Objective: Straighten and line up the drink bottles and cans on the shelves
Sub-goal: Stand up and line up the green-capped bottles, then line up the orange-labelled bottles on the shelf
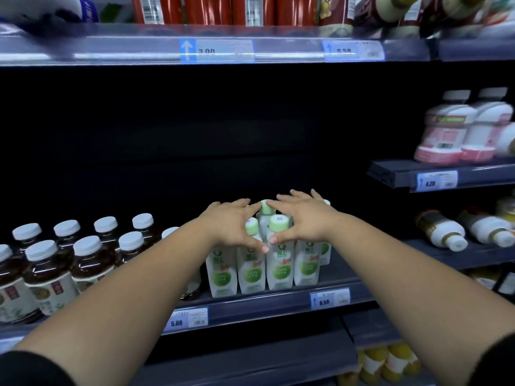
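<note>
A tight group of white bottles with green labels and pale green caps [278,270] stands upright at the front of the middle shelf [264,303]. My left hand [232,227] rests over the caps on the group's left side, fingers spread, thumb down against a bottle neck. My right hand [302,218] mirrors it on the right side, fingers spread over the caps, thumb touching a front bottle. Both hands press on the group from above and the sides; neither lifts a bottle. The rear bottles are mostly hidden by my hands.
Dark tea bottles with white caps [83,260] stand in rows to the left, one partly behind my left forearm. To the right, pink-and-white bottles [457,129] stand on a higher shelf, and toppled bottles [446,232] lie below them. Red bottles [206,9] fill the top shelf.
</note>
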Demonstrator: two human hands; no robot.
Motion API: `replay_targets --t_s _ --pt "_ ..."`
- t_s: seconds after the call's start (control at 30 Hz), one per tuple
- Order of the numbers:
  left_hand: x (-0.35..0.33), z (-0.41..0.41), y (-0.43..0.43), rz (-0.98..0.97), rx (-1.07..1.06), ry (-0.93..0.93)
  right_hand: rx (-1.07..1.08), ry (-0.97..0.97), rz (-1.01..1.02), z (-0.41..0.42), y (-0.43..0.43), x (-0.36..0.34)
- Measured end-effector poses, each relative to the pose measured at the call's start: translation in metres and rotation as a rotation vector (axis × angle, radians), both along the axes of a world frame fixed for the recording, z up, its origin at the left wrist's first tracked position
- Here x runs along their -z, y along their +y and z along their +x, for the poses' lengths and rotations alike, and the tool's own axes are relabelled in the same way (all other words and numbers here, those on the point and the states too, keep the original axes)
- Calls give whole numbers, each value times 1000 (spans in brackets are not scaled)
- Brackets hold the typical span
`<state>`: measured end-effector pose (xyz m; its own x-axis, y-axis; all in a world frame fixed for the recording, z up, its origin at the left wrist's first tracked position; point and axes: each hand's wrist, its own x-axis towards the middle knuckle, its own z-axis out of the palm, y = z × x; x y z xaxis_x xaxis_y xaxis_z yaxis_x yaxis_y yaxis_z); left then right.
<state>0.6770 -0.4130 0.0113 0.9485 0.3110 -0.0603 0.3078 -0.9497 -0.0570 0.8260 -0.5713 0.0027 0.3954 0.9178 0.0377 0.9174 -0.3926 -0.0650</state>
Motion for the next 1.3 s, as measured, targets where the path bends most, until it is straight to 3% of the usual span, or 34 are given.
replay_targets --t_s 0.13,0.33,0.67,1.0,1.3 --pt "3 -1 -1 107 -5 -99 92 -49 107 1 -12 1" --pt "19 -3 -8 200 40 -107 142 -67 62 -3 -19 17" --pt "17 -10 -42 155 136 -270 94 -43 275 -11 -52 24" --pt "42 76 -192 28 341 -424 257 93 363 42 -235 35" --pt "78 168 -350 -274 403 -437 433 226 422 117 -412 61"
